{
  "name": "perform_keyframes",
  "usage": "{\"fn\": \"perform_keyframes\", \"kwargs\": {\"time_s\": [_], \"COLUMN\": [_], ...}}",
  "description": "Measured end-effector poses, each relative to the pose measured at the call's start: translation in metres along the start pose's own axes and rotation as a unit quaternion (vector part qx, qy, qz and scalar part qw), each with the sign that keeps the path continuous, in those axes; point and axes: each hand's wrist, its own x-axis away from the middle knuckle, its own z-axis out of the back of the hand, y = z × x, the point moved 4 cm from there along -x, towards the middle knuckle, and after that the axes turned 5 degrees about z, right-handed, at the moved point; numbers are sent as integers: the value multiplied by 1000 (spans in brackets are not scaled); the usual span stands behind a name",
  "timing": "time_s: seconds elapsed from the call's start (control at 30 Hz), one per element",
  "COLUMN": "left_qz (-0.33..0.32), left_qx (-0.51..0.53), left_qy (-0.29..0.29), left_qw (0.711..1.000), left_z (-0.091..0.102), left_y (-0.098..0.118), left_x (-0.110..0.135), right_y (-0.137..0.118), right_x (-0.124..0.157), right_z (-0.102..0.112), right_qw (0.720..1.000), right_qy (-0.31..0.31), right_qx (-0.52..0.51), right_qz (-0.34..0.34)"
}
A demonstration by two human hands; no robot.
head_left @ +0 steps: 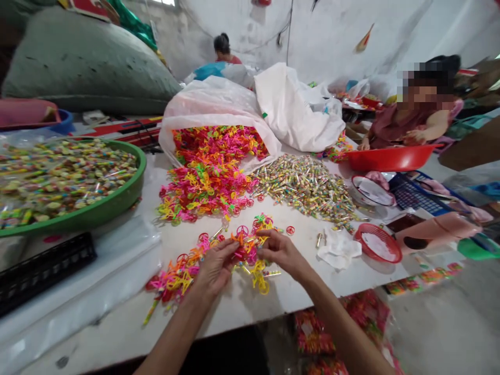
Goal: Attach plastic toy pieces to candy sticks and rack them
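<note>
My left hand [217, 264] pinches a small orange plastic toy piece [237, 239] between thumb and fingertips, above the near part of the table. Facing it, my right hand [283, 254] has its fingers bent around the edge of the same bunch of bright pieces; what lies between its fingertips is too small to make out. Yellow plastic pieces [260, 278] with wheel-like rings lie just below the hands. Another cluster of pink, orange and yellow pieces [183, 273] spreads beside my left forearm. A larger heap of them [211, 182] spills from a white sack [219, 96] beyond.
Small candy-like tubes [308, 187] are heaped right of the plastic pieces. A green basin [138, 179] of wrapped pieces stands left, near a black tray [50, 268]. At right are a red basket [394, 258], a pink bottle [441, 232] and a co-worker [394, 122] behind a red basin [390, 158].
</note>
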Motion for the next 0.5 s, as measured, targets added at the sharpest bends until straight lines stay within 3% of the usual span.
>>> {"fn": "perform_keyframes", "kwargs": {"time_s": [0.13,0.27,0.5], "left_qz": [-4,-2,0], "left_qx": [21,16,4], "left_qy": [-22,-64,-84], "left_qw": [1000,998,996], "left_z": [-4,-6,-8], "left_y": [-8,-6,-9], "left_x": [9,20,30], "right_y": [-3,-4,-1], "right_x": [9,11,17], "right_z": [-26,-27,-27], "right_qw": [993,987,981], "right_qy": [36,38,41], "right_qx": [-109,-158,-185], "right_qz": [-16,-11,-35]}}
